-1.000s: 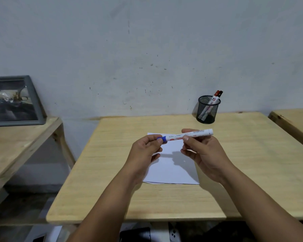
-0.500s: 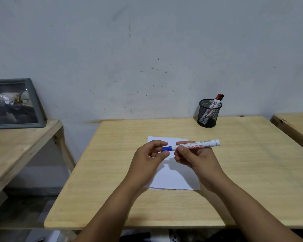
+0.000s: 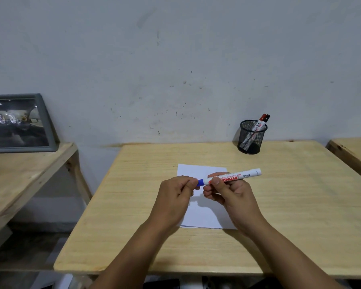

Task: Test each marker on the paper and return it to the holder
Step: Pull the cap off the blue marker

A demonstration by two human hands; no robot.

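Note:
A white marker [image 3: 238, 176] with a blue cap [image 3: 200, 182] lies level above the white paper [image 3: 204, 217] on the wooden table [image 3: 133, 205]. My right hand [image 3: 227, 195] grips the marker's barrel near the cap end. My left hand [image 3: 175, 195] pinches the blue cap between thumb and fingers. The cap still sits against the barrel. A black mesh holder [image 3: 251, 137] stands at the table's far right by the wall, with a red-capped marker [image 3: 261, 119] and a black-capped one [image 3: 267, 117] leaning in it.
A second wooden table [image 3: 19, 174] at the left carries a grey-framed picture [image 3: 19, 124] against the wall. Another table's corner [image 3: 354, 151] shows at the far right. A grey wall rises directly behind the tables.
Both hands and the marker have sunk lower in view, closer to the paper. The grips on cap and barrel stay the same.

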